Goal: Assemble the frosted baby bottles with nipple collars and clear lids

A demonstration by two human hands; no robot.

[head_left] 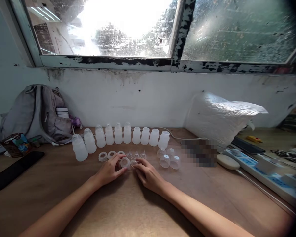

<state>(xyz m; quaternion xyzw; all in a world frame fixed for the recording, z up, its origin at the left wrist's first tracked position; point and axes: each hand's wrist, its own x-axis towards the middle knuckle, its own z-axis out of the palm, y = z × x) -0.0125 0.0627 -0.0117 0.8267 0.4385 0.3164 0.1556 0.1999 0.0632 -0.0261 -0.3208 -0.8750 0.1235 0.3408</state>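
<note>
Between thumb and fingers, my left hand (111,169) grips a translucent screw ring (125,162), tilted so its opening faces me. Close beside it, my right hand (148,174) has its fingers closed on a clear bottle nipple (134,162). Behind the hands are more clear nipples (136,154) and a few white rings (103,156). A curved row of frosted baby bottles stands farther back; those on the left, such as this capped bottle (79,147), have tops on, while on the right an open bottle (163,140) has none. Several clear caps (164,161) sit right of my right hand.
A grey backpack (37,112), a small box (16,144) and a black phone (14,171) are at the left. A silvery bag (219,115) leans on the wall at the right, near a power strip (263,168) and a white charger (228,162) with its cable.
</note>
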